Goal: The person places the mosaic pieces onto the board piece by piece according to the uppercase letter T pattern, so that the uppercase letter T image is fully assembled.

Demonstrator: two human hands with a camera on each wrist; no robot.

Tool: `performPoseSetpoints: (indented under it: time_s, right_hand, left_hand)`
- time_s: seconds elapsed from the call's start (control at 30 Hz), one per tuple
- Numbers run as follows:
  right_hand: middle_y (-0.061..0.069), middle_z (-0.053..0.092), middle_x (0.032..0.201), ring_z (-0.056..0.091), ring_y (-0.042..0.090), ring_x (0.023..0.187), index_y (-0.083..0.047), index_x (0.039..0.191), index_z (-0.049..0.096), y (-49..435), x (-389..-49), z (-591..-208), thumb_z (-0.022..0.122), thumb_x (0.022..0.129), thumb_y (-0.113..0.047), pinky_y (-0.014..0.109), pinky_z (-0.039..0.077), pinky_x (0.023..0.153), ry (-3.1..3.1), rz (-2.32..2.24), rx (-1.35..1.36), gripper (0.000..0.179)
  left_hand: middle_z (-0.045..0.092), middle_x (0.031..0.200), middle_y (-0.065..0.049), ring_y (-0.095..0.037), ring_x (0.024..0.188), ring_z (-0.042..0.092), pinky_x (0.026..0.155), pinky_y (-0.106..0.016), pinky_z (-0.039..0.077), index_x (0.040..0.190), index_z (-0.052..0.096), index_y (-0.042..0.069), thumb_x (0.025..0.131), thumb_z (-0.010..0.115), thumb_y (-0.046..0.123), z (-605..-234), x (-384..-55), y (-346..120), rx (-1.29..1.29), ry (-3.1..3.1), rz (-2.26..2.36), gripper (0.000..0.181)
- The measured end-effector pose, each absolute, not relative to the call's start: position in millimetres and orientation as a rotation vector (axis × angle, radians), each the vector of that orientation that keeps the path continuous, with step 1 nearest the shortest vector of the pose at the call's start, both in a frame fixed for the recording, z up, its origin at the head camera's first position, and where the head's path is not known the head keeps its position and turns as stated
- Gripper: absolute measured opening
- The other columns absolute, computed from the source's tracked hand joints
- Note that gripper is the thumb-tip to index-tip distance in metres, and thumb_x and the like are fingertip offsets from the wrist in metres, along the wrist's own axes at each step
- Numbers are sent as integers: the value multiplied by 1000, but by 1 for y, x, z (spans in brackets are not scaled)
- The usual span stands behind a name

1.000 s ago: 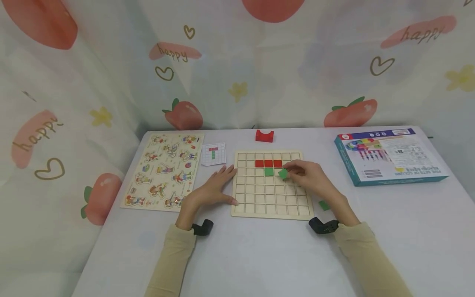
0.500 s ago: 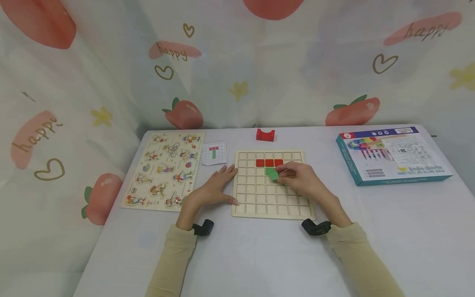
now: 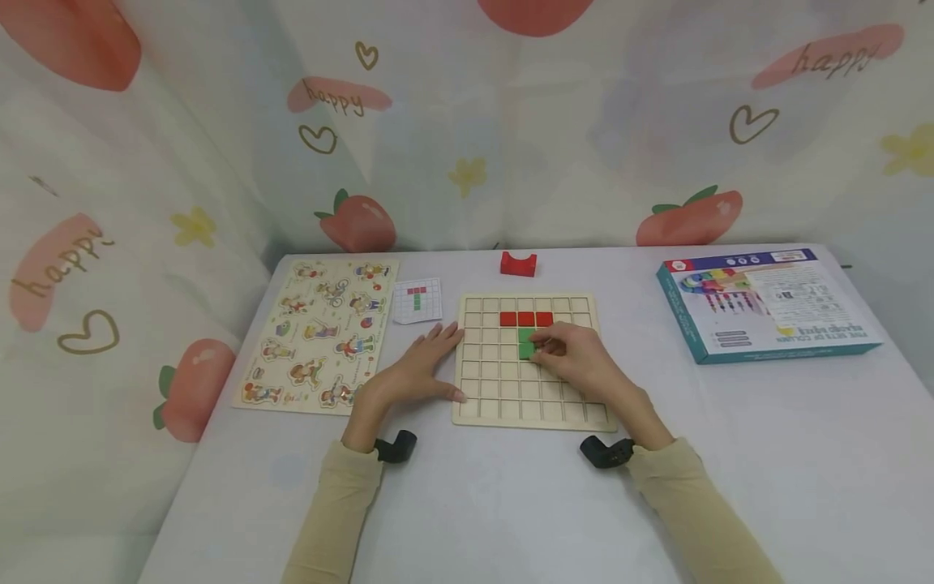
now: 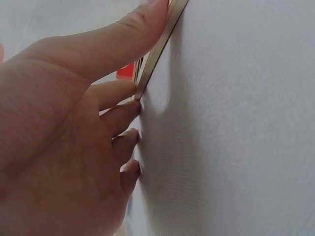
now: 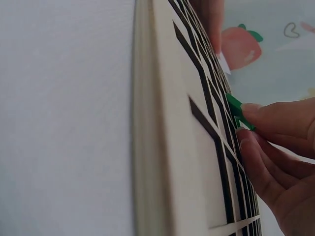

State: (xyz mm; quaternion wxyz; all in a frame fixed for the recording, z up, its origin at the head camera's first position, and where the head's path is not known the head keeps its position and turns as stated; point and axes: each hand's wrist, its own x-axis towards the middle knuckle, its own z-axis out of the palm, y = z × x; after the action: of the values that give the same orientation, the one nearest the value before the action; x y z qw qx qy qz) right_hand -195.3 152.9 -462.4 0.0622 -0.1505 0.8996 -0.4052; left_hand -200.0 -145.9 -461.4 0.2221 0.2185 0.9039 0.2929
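A wooden grid board (image 3: 490, 414) lies flat on the white table. Three red square tiles (image 3: 525, 319) form a row on it, and a green tile (image 3: 524, 334) sits below the middle one. My right hand (image 3: 580, 357) pinches another green tile (image 3: 525, 351) by its right side, right below the first. In the right wrist view, thumb and fingertips hold that green tile (image 5: 235, 105) at the grid, slightly tilted. My left hand (image 3: 416, 373) touches the board's left edge, its fingers spread and thumb extended. The left wrist view shows those fingertips along the board's edge (image 4: 160, 46).
Left of the board are a small pattern card (image 3: 417, 301) with red and green squares and a picture puzzle board (image 3: 292, 385). A red notched block (image 3: 518, 264) stands behind the board. A flat game box (image 3: 766, 307) lies at the right.
My right hand has moved left with the green tile, bringing it under the first green one and turning it in line with the grid. The left hand stays at the board's edge.
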Motion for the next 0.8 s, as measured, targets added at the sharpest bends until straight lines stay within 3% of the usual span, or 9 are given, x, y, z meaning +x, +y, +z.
performPoseSetpoints:
  time_s: [0.3, 0.57, 0.8]
  right_hand:
    - [8, 69, 97, 62, 19, 84, 1, 119, 74, 151, -195, -465, 76, 90, -5, 25, 53, 72, 2780, -1161, -505, 30]
    - [12, 72, 114, 68, 25, 99, -3, 128, 70, 160, -193, -455, 73, 93, -9, 42, 62, 92, 2692, -1190, -439, 35]
    - [12, 73, 115, 66, 28, 100, -7, 128, 70, 181, -191, -444, 72, 96, -17, 38, 58, 87, 2742, -1134, -346, 34]
  left_hand:
    - [11, 174, -10, -32, 161, -1, 133, -48, 0, 164, 22, 6, 83, 86, 33, -460, -199, -146, 622, 2497, 829, 106]
    - [10, 174, -8, -28, 162, -2, 133, -46, -1, 165, 21, 9, 83, 86, 35, -460, -198, -148, 603, 2485, 815, 107]
    - [11, 174, -7, -29, 162, -1, 133, -46, 0, 165, 22, 9, 84, 85, 36, -461, -199, -148, 612, 2496, 813, 106]
